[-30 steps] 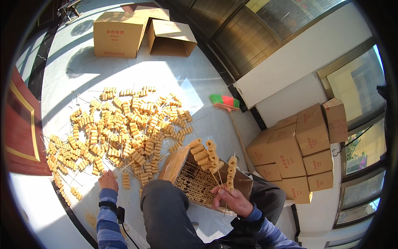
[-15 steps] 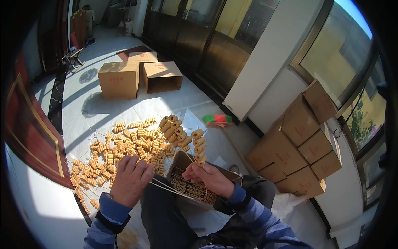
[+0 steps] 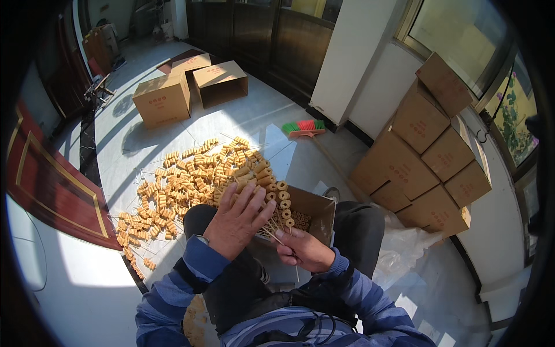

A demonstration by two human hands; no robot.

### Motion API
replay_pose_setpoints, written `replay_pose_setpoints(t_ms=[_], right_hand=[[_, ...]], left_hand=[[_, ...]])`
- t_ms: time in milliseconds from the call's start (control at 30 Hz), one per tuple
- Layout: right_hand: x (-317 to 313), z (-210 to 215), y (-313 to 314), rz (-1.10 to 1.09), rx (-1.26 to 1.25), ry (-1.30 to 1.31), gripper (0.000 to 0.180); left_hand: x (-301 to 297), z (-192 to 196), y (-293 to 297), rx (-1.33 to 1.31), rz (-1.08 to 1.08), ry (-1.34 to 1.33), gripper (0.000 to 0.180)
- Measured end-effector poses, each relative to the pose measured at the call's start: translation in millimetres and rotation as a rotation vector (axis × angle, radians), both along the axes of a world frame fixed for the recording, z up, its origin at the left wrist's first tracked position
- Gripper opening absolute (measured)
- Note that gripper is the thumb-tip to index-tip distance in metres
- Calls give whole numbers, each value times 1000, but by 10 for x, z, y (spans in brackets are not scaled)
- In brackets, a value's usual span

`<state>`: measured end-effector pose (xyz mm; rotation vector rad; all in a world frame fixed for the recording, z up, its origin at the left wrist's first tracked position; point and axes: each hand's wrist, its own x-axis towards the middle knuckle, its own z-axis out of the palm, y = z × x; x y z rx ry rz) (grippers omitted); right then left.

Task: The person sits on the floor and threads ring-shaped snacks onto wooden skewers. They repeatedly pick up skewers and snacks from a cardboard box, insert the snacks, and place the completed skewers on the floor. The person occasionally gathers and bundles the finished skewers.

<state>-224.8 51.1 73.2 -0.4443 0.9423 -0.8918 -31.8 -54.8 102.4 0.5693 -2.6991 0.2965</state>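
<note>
My right hand [image 3: 303, 248] grips a bunch of thin wooden skewers by their lower ends, in front of the carton between my knees. Tan, hollow ring-like rolls [image 3: 284, 203] are threaded on the upper parts of these skewers. My left hand [image 3: 243, 220] lies against the bunch from the left, its fingers stretched and slightly apart, hiding some of the rolls. More loose rolls [image 3: 300, 220] lie inside the open carton [image 3: 321, 215]. On the floor ahead and to the left spreads a large heap of filled skewers [image 3: 185, 176].
Cardboard boxes [image 3: 162, 104] stand on the tiled floor farther off. More cartons [image 3: 425, 168] are stacked by the window at right. A broom [image 3: 303, 128] with green and red bristles lies beyond the carton. Clear plastic sheeting [image 3: 399, 243] lies right of my knee.
My left hand has moved right and up against the skewer bunch. My right hand has shifted slightly right, still gripping skewers. The view has tilted a little.
</note>
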Motion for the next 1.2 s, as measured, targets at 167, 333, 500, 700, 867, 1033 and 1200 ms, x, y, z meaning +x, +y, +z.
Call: replay_pose_setpoints(t_ms=[167, 333, 500, 700, 867, 1033, 1200], right_hand=[[-65, 31, 145, -189, -106, 70, 28], [48, 47, 263, -109, -125, 142, 30], [172, -48, 380, -9, -74, 266, 33], [249, -222, 400, 26, -91, 352, 37], [277, -259, 427, -32, -83, 306, 44], [196, -268, 448, 14, -53, 256, 46], [180, -279, 483, 73, -105, 264, 43]], left_hand=[[109, -131, 190, 547, 164, 614, 66], [-60, -478, 320, 1737, -141, 1328, 63], [-164, -609, 500, 1854, -285, 1596, 55], [-165, -654, 556, 1875, -239, 1649, 52], [-60, -729, 560, 1914, -73, 1759, 50], [91, -746, 481, 1935, -98, 1918, 52], [29, -766, 469, 1954, -173, 1926, 53]])
